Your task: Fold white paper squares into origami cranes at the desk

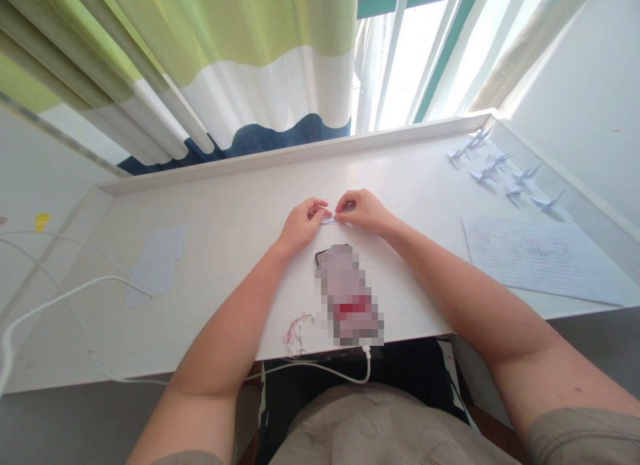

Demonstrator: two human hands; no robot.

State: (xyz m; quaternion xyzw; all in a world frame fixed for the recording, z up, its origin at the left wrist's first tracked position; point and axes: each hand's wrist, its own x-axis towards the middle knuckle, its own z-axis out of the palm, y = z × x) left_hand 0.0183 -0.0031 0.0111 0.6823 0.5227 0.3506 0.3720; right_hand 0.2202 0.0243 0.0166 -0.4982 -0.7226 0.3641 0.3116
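A small piece of folded white paper [327, 220] lies low over the white desk, between my two hands. My left hand [306, 220] pinches its left side with thumb and fingers. On the right side, the thumb and fingertips of my right hand [364, 210] close on the same paper. Most of the paper is hidden by the fingers, so its exact shape cannot be made out. Just below the hands lies a phone [350, 292], its screen blurred out and a white cable plugged into its near end.
Several folded paper cranes [493, 168] stand at the back right, behind a stack of written sheets [540, 258]. Plain paper pieces [159, 262] lie on the left near a white cable [75, 292]. A beaded charm strap [297, 335] rests by the desk's [225, 215] front edge.
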